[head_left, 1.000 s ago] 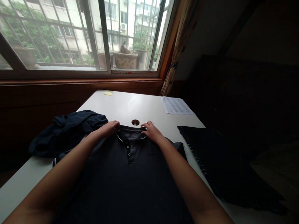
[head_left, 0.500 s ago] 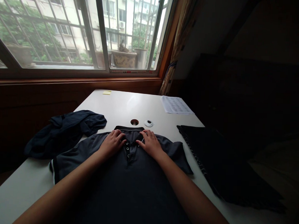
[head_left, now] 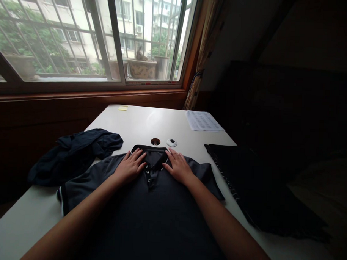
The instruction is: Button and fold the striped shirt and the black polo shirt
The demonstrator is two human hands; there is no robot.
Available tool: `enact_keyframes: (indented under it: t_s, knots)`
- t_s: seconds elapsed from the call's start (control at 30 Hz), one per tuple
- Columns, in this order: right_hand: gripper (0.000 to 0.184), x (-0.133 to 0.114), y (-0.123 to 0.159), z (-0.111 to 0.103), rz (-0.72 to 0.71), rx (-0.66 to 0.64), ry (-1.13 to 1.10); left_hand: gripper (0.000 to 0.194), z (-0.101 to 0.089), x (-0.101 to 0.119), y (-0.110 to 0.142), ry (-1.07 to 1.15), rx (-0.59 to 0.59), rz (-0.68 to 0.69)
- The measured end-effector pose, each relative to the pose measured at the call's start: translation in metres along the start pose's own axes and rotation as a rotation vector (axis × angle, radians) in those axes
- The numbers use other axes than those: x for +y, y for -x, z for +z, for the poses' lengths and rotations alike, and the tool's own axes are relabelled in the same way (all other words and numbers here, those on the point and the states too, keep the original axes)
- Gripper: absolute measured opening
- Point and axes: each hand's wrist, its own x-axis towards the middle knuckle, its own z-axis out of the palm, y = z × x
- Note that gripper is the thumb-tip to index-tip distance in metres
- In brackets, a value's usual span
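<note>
A dark polo shirt [head_left: 159, 216] lies spread front side up on the white table [head_left: 139, 123], its collar toward the window and its short sleeves out to both sides. Flat on the left side of the collar rests my left hand [head_left: 130, 166], fingers stretched out. My right hand [head_left: 178, 166] lies on the collar's right side, its fingers spread as well. Between the two hands the button placket shows, with several light-rimmed buttons. My forearms cover parts of the shirt's sides, and the hem is lost in the dark foreground.
A crumpled navy garment [head_left: 76, 153] lies at the table's left edge. Dark folded cloth [head_left: 256, 189] covers the right edge. Beyond the collar are a round cable hole [head_left: 155, 142] and its white cover [head_left: 171, 142]. Printed sheets [head_left: 204, 121] and a yellow note [head_left: 123, 107] lie farther back.
Both hands have left the collar's top edge, where the fingers were pinching it, and come down toward me onto the collar fronts. Their fingers have flattened out. The sleeves lie more spread.
</note>
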Motion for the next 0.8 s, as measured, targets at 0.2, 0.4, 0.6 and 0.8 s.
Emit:
enact_keyframes:
  t_s: [0.2, 0.4, 0.6, 0.8]
  knots:
    - [0.054, 0.053, 0.030, -0.024, 0.164, 0.024, 0.104, 0.057, 0.000, 0.000, 0.001, 0.015, -0.020, -0.012]
    - [0.032, 0.105, 0.054, -0.047, 0.341, -0.035, -0.021, 0.041, -0.023, 0.007, -0.015, 0.192, 0.056, -0.083]
    - [0.025, 0.108, 0.052, -0.057, 0.418, -0.074, -0.188, 0.032, -0.035, 0.043, -0.071, 0.362, 0.060, -0.127]
    - [0.018, 0.090, 0.052, -0.077, 0.278, 0.098, -0.253, 0.074, -0.011, 0.077, -0.131, 0.604, -0.074, -0.260]
